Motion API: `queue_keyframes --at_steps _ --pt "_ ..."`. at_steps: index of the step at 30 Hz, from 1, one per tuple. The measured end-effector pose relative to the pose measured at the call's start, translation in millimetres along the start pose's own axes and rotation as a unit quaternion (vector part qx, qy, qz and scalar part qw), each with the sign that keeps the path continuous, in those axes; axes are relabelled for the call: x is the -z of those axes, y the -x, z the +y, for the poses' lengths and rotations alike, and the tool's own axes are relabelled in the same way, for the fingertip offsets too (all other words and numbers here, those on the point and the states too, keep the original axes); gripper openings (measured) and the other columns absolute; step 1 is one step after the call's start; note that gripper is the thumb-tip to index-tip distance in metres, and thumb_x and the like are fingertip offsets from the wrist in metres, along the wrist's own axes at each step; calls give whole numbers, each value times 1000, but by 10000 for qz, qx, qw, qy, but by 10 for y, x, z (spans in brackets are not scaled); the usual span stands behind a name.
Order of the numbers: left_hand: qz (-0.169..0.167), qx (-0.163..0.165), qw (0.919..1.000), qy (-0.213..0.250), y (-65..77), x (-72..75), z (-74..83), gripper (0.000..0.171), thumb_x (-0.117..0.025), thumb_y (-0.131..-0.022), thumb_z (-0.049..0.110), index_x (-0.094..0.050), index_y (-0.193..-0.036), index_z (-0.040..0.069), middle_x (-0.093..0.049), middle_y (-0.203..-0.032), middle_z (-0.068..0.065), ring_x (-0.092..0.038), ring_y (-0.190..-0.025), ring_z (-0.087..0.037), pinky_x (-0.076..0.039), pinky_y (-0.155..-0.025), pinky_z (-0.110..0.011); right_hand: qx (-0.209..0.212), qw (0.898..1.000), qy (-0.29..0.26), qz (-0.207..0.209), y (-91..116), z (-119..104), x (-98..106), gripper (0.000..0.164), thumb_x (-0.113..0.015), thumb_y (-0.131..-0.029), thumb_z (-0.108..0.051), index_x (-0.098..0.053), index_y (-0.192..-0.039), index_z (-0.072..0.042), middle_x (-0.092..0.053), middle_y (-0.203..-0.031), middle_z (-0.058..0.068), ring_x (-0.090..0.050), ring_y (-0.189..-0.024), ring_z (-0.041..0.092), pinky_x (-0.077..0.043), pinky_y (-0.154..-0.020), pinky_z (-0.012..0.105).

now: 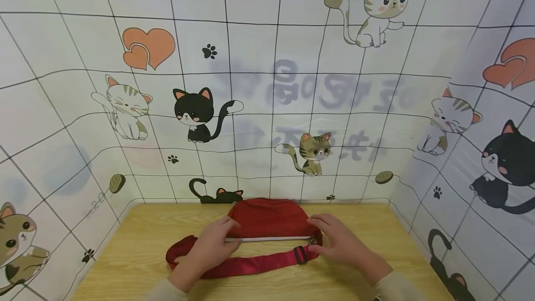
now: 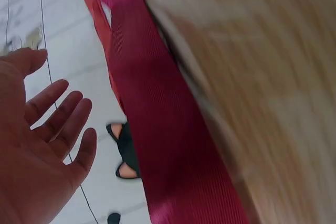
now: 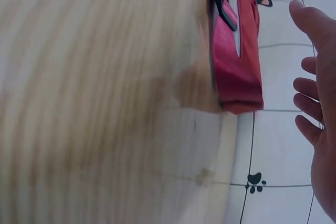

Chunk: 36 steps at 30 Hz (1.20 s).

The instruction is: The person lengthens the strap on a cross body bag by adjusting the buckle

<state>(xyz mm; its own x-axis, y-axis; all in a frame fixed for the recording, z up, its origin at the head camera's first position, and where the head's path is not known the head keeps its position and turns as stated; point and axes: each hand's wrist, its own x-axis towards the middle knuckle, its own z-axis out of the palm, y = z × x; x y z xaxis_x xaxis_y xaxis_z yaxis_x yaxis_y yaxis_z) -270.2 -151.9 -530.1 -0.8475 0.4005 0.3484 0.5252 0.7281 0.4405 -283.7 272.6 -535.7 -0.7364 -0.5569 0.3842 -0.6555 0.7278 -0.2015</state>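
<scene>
Flanking red bag (image 1: 269,219) on wood-grain counter (image 1: 273,289) with left hand (image 1: 213,246) and right hand (image 1: 340,244), both loose and uncurled; seeing red strap (image 1: 259,265) in front.

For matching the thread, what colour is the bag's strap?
Deep pinkish red; the strap shows best left wrist view.

Ribbed cloth strap (image 2: 157,114), matt cloth bag (image 1: 269,219)
</scene>
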Motion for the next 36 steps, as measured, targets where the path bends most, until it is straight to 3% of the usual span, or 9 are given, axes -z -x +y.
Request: queue_keyframes --at_steps 6,14,18,30,36 --pt "-576 -205 9978 268 -73 -190 202 33 -86 -98 31 -75 -124 15 -67 -120 6 -70 -105 -21 -60 -90 -42 222 9993 -128 -265 -11 -190 -72 68 -95 -89 -41 -68 -145 -12 -65 -142 -1 -61 -130 23 -55 -106 51" --pt "-1393 -174 9898 249 -219 -406 493 38 -87 -96 40 -76 -127 21 -69 -124 9 -68 -113 -14 -59 -96 -41 379 9974 -135 -592 -37 -292 -207 66 -95 -89 -37 -67 -142 -10 -64 -136 -3 -62 -124 21 -55 -105 48" --pt "-1535 -341 9873 206 -278 -507 595 38 -88 -96 39 -75 -126 20 -68 -122 9 -68 -111 -11 -58 -96 -37 437 9967 -126 -667 -47 -306 -246 64 -95 -89 -34 -67 -141 -11 -63 -133 -4 -62 -121 18 -56 -104 45" --pt "-1883 -134 9820 4 -450 -794 765 50 -94 -88 46 -75 -127 22 -66 -116 12 -64 -104 -3 -57 -95 -33 404 9942 -158 -981 -74 -319 -281 57 -96 -88 -28 -70 -137 -12 -63 -126 -4 -60 -115 14 -56 -100 41" --pt "-1909 -265 9810 -240 -539 -940 810 49 -95 -86 44 -75 -125 23 -64 -109 13 -59 -94 -2 -56 -87 -29 385 9928 -102 -1127 -101 -315 -319 55 -94 -89 -27 -71 -137 -14 -63 -123 -7 -59 -113 13 -56 -100 40"
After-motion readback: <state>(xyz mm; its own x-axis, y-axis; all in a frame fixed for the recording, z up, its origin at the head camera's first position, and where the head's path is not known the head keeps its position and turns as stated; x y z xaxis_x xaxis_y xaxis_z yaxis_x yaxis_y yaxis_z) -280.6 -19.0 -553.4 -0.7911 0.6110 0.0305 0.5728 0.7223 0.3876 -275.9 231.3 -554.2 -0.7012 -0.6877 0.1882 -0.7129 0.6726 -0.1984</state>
